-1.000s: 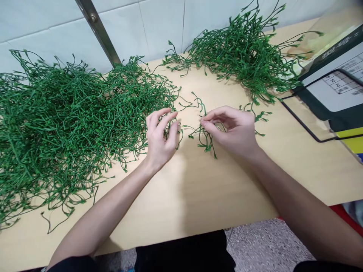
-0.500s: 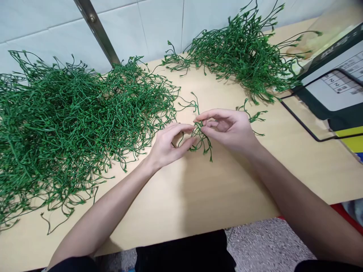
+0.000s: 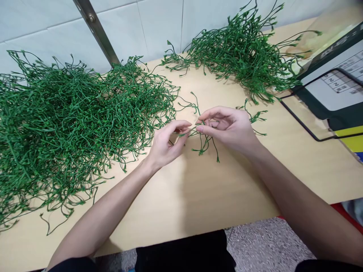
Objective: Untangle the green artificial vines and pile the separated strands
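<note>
Between my two hands is a small sprig of thin green artificial plant stems [image 3: 204, 145], with several strands dangling below the fingers. My right hand [image 3: 231, 126] pinches the sprig between thumb and fingertips. On the other side, my left hand [image 3: 170, 141] curls its thumb and fingers around the strand ends that point left. A large heap of the same green stems [image 3: 85, 109] lies just left of my left hand. One loose stem [image 3: 195, 104] stands out above the fingertips, and a few others [image 3: 255, 116] lie partly hidden behind my right hand.
A second pile of green stems [image 3: 241, 53] lies at the back of the wooden table [image 3: 159, 204], against the tiled wall [image 3: 161, 26]. To the right are a black wire frame [image 3: 300, 121] and a dark printed package [image 3: 334, 83]. A metal post [image 3: 98, 32] rises at the back left.
My left hand has drawn slightly left, away from my right hand, and strands now stretch between them. The dangling strands have shifted and spread; the right hand has barely moved.
</note>
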{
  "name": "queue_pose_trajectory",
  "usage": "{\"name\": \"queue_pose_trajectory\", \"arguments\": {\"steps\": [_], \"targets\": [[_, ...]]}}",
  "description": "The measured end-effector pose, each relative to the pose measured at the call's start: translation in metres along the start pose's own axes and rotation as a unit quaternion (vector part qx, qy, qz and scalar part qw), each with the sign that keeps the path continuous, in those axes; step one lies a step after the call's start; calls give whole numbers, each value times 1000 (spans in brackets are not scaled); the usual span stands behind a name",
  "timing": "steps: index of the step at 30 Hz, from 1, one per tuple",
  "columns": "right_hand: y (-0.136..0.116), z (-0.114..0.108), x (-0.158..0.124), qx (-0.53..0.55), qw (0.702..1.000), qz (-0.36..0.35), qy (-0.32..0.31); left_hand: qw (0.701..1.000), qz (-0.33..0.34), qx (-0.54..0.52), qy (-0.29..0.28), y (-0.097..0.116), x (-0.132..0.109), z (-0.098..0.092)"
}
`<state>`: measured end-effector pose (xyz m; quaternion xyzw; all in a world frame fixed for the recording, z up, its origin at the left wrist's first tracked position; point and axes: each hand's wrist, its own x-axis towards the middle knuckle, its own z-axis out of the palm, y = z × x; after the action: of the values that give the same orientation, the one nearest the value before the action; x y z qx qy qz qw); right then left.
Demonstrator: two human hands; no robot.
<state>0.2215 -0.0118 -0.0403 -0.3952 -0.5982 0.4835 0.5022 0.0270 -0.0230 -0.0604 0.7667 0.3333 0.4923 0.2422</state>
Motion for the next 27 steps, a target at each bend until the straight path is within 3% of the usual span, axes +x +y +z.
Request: {"name": "queue_pose_trajectory", "arguments": {"steps": [6,19,27], "targets": [[-2,0,0,-8,1000,4,7,994,97,20,-34,2,2,-2],[-8,0,0,-16,998,66,0,989,87,84,84,1,0,1],[-7,-1,0,-28,997,67,-27,990,95,85,59,-1,-3,1]]}}
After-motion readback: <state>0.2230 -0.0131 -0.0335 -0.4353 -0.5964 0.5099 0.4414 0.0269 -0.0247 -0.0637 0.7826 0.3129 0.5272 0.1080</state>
